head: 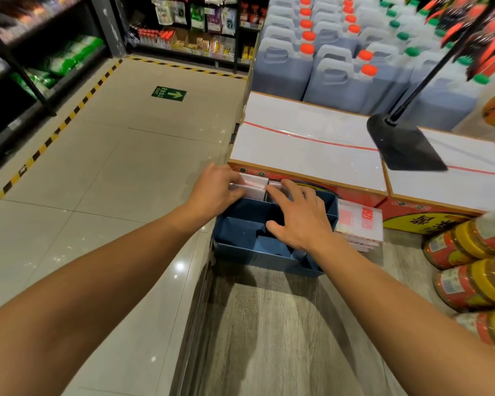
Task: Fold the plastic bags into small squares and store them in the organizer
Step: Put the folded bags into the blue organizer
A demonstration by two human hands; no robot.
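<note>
A blue organizer (240, 241) with several compartments stands on the wooden counter, against a cardboard box. Folded white plastic bags (255, 185) stand upright in its far compartments. My left hand (216, 188) grips the folded bags at the far left corner, fingers curled round them. My right hand (297, 215) lies spread over the organizer, its straight fingertips touching the bags in the far middle compartment. A stack of flat unfolded bags (360, 224) with red print lies just right of the organizer.
Taped cardboard boxes (306, 144) sit behind the organizer, with a black stand base (403, 144) on them. Large jugs (326, 72) stand further back. Yellow-lidded jars (469, 264) lie at the right. The counter edge (203, 281) drops to the tiled aisle on the left.
</note>
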